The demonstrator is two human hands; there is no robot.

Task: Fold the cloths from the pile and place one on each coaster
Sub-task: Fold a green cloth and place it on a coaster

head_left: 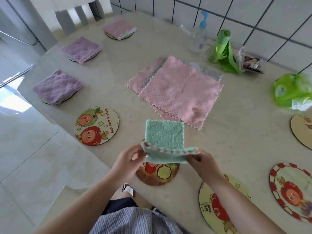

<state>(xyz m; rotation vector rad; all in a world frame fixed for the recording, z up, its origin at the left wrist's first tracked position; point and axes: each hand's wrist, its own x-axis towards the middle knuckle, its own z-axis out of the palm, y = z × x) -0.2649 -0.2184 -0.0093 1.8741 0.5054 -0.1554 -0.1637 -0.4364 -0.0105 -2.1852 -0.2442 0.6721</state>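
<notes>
Along the left edge of the table (236, 141) three folded purple cloths sit one on each coaster: the nearest (58, 86), the middle (81, 49) and the farthest (119, 28). Just nearer than these lies a bare coaster (96, 126) printed with two fruit faces and "Have a nice day". The left hand (128, 159) pinches the left corner of a half-folded teal cloth (164, 141), its grip closed on the scalloped edge. The cloth is held up over a brown coaster (157, 173) near the table's front edge. Behind it, mid-table, rests the pile of pink cloths (180, 92) with a grey one showing beneath. The right hand (200, 163) pinches the cloth's right corner, grip closed on it. Further right lie more bare coasters, a spray bottle (199, 38) and green plastic bags (222, 51) by the tiled wall.
</notes>
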